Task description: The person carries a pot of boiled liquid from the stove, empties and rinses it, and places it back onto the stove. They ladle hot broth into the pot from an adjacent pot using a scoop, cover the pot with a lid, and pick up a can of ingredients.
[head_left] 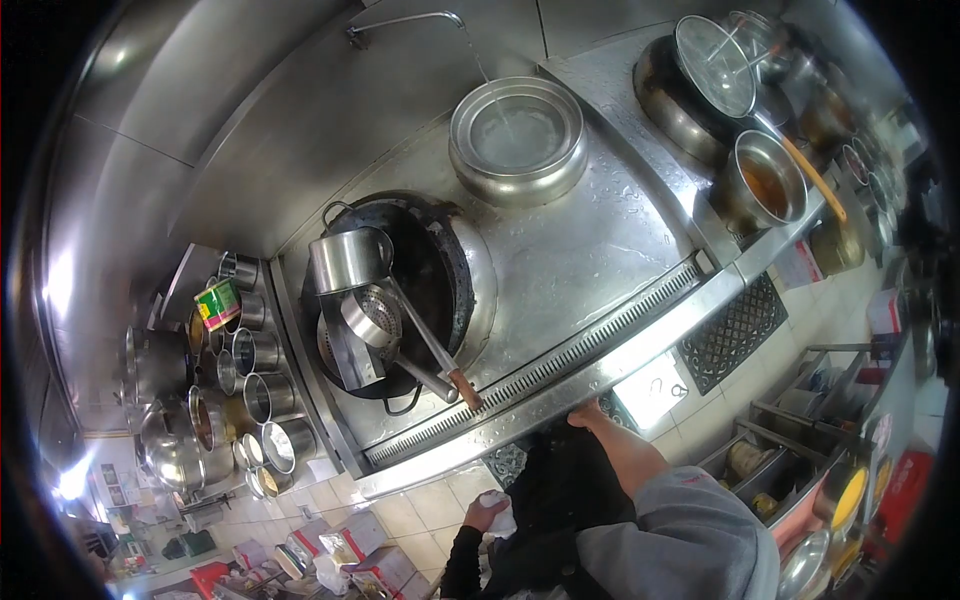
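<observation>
My left hand, below a black sleeve, is closed around a crumpled white cloth, low in the view in front of the counter. My right hand is at the counter's front edge; its fingers are too small and partly hidden to read. Beyond the edge, a black wok holds a metal pot, a perforated ladle and other long-handled tools, apart from both hands. Water runs from a thin tap into a round steel basin.
Steel containers and a green can crowd the left side. At the right are another wok, a wire strainer and a pot of brown liquid. A dark floor mat and shelving lie below.
</observation>
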{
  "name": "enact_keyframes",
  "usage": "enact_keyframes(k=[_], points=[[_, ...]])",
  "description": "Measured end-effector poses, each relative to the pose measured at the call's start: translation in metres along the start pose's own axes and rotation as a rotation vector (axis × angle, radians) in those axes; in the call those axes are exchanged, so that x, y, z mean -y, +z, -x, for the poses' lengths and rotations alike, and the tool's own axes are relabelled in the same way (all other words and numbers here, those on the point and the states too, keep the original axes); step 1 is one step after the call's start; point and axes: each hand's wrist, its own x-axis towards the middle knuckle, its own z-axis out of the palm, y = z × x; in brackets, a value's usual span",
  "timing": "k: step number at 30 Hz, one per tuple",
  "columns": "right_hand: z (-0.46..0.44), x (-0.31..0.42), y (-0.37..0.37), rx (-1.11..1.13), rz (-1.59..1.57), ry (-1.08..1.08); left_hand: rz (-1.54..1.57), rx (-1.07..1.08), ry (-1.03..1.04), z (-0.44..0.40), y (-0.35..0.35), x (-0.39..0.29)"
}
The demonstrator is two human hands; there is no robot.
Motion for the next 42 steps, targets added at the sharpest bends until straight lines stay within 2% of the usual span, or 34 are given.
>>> enact_keyframes(k=[2, 5, 8, 11, 12, 17, 20, 21, 23, 25, 28, 31, 32, 33, 34, 37, 42], points=[[0.002, 0.000, -0.003, 0.067, -0.009, 0.023, 0.012, 0.001, -0.014, -0.004, -0.002, 0.003], [-0.005, -0.002, 0.006, -0.001, 0.053, -0.023, -0.003, -0.004, 0.001, -0.005, -0.004, 0.002], [-0.002, 0.000, -0.003, 0.164, 0.037, 0.035, 0.009, 0.024, -0.033, 0.002, -0.008, -0.019], [0.004, 0.005, -0.014, 0.193, 0.026, 0.033, -0.027, -0.028, 0.021, 0.002, -0.007, -0.022], [0.005, 0.006, -0.017, 0.196, 0.028, 0.031, 0.019, 0.022, 0.073, 0.005, -0.010, -0.024], [-0.013, -0.010, 0.009, 0.185, 0.078, -0.005, 0.298, 0.279, 0.294, 0.090, -0.056, -0.184], [-0.005, -0.002, 0.000, 0.087, 0.001, 0.007, 0.451, 0.409, 0.518, 0.145, -0.090, -0.267], [-0.002, 0.000, -0.004, 0.107, 0.004, 0.021, 0.586, 0.410, 0.635, 0.174, -0.097, -0.291], [0.001, 0.002, -0.011, 0.149, 0.019, 0.048, 0.762, 0.463, 1.053, 0.189, -0.111, -0.306], [-0.004, 0.000, -0.007, 0.122, 0.016, 0.020, 0.638, 0.586, 1.414, 0.194, -0.129, -0.327], [-0.008, -0.004, 0.007, 0.080, -0.013, 0.039, 0.182, 0.778, 1.549, 0.254, -0.165, -0.432], [0.012, 0.006, -0.015, 0.088, -0.069, 0.079, -0.168, 0.925, 1.599, 0.251, -0.197, -0.459], [0.021, 0.013, -0.028, 0.097, -0.093, 0.091, -0.193, 0.873, 1.496, 0.259, -0.195, -0.466], [0.015, 0.012, -0.024, 0.161, -0.033, 0.151, -0.250, 0.855, 1.491, 0.263, -0.196, -0.477], [0.009, 0.009, -0.022, 0.170, 0.012, 0.119, -0.310, 0.841, 1.484, 0.262, -0.197, -0.485], [0.006, 0.008, -0.023, 0.167, 0.088, 0.044, -0.249, 0.911, 1.543, 0.255, -0.195, -0.483], [0.012, 0.010, -0.029, 0.133, 0.075, 0.023, -0.337, 0.880, 1.542, 0.259, -0.193, -0.486]])
